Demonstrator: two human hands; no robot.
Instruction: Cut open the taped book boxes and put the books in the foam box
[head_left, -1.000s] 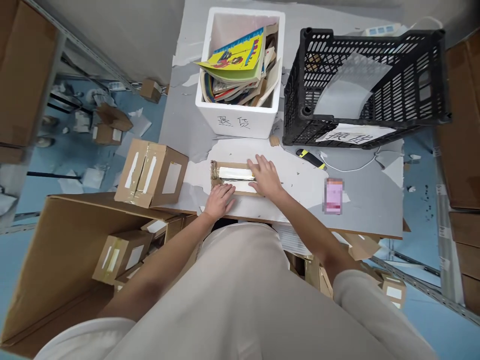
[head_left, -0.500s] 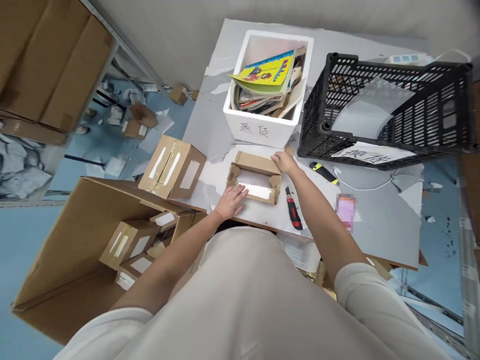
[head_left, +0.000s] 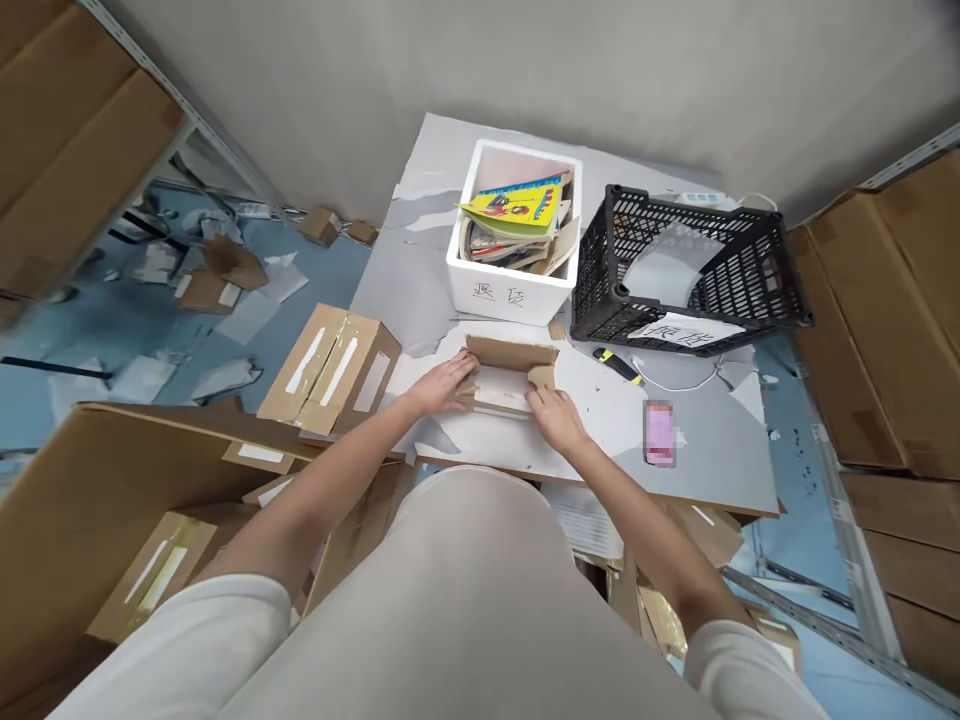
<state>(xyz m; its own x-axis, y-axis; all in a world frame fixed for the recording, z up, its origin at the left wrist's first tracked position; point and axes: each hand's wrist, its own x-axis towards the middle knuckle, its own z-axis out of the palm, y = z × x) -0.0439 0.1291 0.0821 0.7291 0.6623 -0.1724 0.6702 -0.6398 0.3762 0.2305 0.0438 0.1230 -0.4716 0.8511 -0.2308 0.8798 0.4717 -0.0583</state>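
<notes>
The left hand lies with its fingers extended and close together at the left end of the open box. The right hand has curled fingers at the other end; I cannot tell whether they pinch it. 0.5 s ago, the hands were at the near edge and far corner; now 1 hand at each end seems to steady it. The box sits on the table, nearer than the tub.

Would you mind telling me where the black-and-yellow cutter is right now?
In the head view, the black-and-yellow cutter lies on the table, to the right of the small open box and just in front of the black crate.
</notes>
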